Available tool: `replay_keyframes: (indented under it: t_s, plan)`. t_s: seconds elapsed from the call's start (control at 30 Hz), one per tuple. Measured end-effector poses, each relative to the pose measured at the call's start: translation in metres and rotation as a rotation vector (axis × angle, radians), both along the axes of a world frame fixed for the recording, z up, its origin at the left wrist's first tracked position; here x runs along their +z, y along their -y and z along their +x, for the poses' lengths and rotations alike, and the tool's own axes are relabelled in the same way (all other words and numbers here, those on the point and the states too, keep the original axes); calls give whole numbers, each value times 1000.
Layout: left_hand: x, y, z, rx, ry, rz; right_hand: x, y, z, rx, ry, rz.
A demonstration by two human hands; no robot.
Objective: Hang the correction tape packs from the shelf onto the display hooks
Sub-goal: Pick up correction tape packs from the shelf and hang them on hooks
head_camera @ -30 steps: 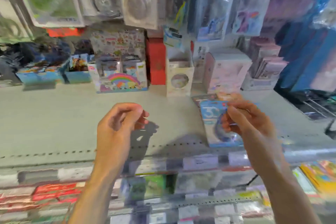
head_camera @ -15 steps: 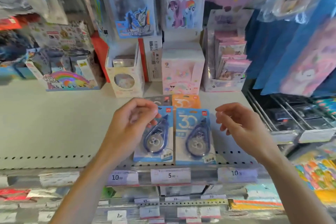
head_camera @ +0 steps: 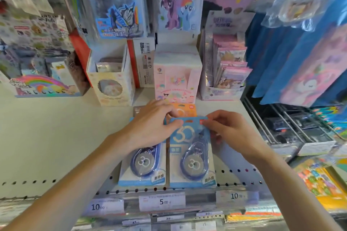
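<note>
Two blue correction tape packs lie side by side on the cream shelf (head_camera: 47,137). The right pack (head_camera: 191,157) has its top edge pinched from both sides: my left hand (head_camera: 150,127) at its upper left corner, my right hand (head_camera: 229,131) at its upper right corner. The left pack (head_camera: 142,167) lies flat, its top hidden under my left hand. Behind them an orange pack (head_camera: 185,111) and a dark pack (head_camera: 136,110) peek out on the shelf.
Boxes of stationery stand at the back of the shelf: a pink box (head_camera: 176,73), a cream box (head_camera: 110,80), a rainbow box (head_camera: 43,84). Bagged goods hang above. Wire racks (head_camera: 293,131) sit to the right. Price labels (head_camera: 162,201) line the shelf front.
The view shifted right and closer to the packs. Both hands moved from hovering above the packs down onto the right pack's top corners.
</note>
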State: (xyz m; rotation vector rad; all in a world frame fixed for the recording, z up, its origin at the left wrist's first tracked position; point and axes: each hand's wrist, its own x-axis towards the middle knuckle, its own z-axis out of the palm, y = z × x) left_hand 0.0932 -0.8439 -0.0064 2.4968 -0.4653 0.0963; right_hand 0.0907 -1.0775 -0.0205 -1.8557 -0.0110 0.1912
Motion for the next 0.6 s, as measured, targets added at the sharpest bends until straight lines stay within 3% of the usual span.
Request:
replay_keyframes:
  t_s: [0.1,0.3,0.47,0.6]
  plan:
    - [8,5,3,13,-101,-275,14,2,2,-37,-11,186]
    - [14,8,10,8,-346,-756,41,-3,10,-128,68,336]
    - [10,0,9,-5,-382,-830,42,-16,18,-179,89,415]
    - [9,-9,7,42,-332,-893,36,-21,19,-155,118,294]
